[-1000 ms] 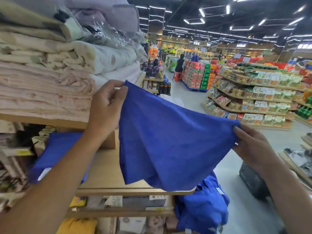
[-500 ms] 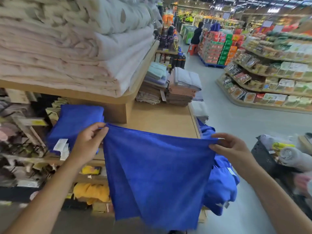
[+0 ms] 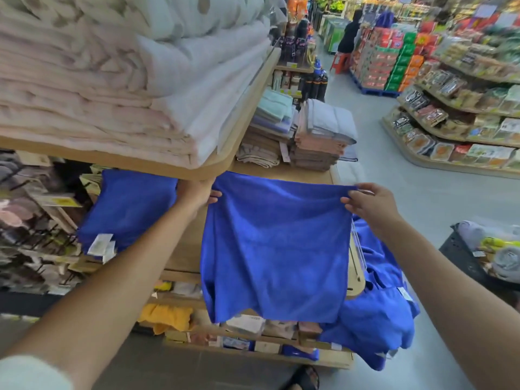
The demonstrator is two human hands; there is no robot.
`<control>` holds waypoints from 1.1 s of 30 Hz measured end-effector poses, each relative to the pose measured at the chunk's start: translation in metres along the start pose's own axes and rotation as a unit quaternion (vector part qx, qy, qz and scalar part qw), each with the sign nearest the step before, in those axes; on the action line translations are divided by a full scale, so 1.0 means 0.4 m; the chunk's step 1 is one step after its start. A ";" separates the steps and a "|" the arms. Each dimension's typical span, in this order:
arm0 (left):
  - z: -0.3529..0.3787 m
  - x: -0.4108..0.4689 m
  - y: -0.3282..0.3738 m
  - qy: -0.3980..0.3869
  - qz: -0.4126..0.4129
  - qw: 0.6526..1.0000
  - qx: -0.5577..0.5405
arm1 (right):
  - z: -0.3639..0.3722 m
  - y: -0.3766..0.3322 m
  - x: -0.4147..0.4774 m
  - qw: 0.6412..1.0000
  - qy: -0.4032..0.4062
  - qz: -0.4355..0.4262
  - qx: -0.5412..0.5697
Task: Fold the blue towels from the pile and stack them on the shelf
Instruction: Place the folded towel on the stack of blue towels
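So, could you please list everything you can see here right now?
held towel: one, blue, stretched out above the wooden shelf
folded towels: one stack, blue, on the shelf at left, count unclear
towel pile: one, blue, bunched at the shelf's right end
bedding: one stack, pink and white, on upper shelf
towel stacks: several, grey, pink, brown, green, far end of shelf
cloth: one, yellow, below the shelf
basket: one, black, floor at right
left hand: one, pinches towel's left top corner
right hand: one, pinches towel's right top corner
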State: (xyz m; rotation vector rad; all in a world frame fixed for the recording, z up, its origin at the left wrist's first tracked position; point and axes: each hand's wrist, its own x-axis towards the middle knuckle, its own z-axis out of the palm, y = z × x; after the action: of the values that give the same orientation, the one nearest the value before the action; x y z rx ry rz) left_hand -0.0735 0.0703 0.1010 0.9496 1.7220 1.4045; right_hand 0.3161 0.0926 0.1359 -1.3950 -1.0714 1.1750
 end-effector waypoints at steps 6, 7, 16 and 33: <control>0.061 0.071 -0.037 -0.025 -0.047 0.990 0.133 | 0.079 0.081 0.151 0.999 0.020 0.022 -0.031; 0.061 0.059 -0.042 -0.015 -0.010 0.980 0.200 | 0.090 0.102 0.159 0.997 0.017 0.028 -0.064; -0.109 -0.341 -0.241 -0.042 0.158 0.906 0.390 | 0.160 0.360 -0.130 0.851 -0.126 -0.177 -0.479; -0.177 -0.505 -0.394 -0.090 -0.026 0.994 0.048 | 0.179 0.403 -0.187 0.758 -0.077 -0.205 -0.614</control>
State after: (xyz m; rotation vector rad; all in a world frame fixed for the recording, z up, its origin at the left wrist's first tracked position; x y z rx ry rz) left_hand -0.0549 -0.1612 -0.0283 1.0421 1.6791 1.1748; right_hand 0.2396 0.0083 -0.0182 -1.8168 -2.3492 0.1179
